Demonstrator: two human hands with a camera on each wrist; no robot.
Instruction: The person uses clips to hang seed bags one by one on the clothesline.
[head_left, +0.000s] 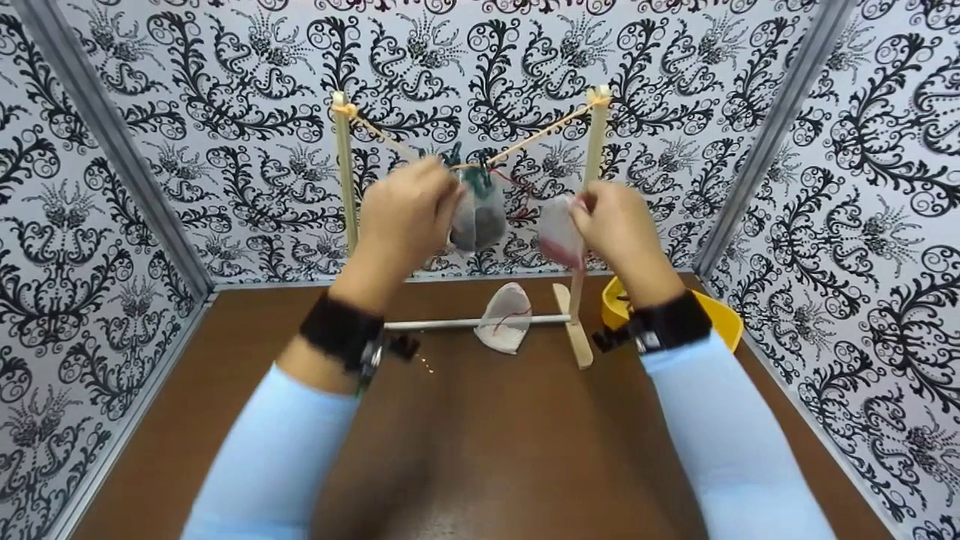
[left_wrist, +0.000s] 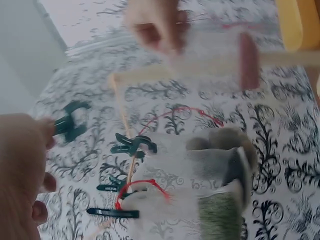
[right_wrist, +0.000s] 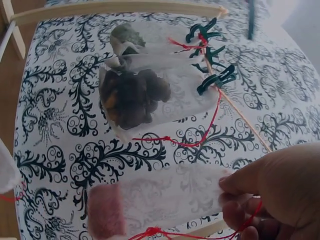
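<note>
My left hand (head_left: 405, 210) pinches a dark green clothespin (left_wrist: 70, 122), its jaws spread apart in the left wrist view. To the right, my right hand (head_left: 619, 225) grips the top of a sheer drawstring pouch (right_wrist: 160, 197) with pink contents at its bottom and a red cord trailing. Between the hands, several filled pouches (right_wrist: 135, 97) hang from a sagging rope (head_left: 544, 136), held by green clothespins (right_wrist: 217, 80). One holds dark lumps, another something green. In the head view the left hand partly covers these hanging pouches.
The rope is tied to two wooden posts (head_left: 343, 165) with a white bar (head_left: 435, 325) low between them. Another sheer pouch (head_left: 504, 319) with pale contents stands against that bar. A yellow container (head_left: 727, 319) sits behind the right forearm on the brown table (head_left: 480, 450).
</note>
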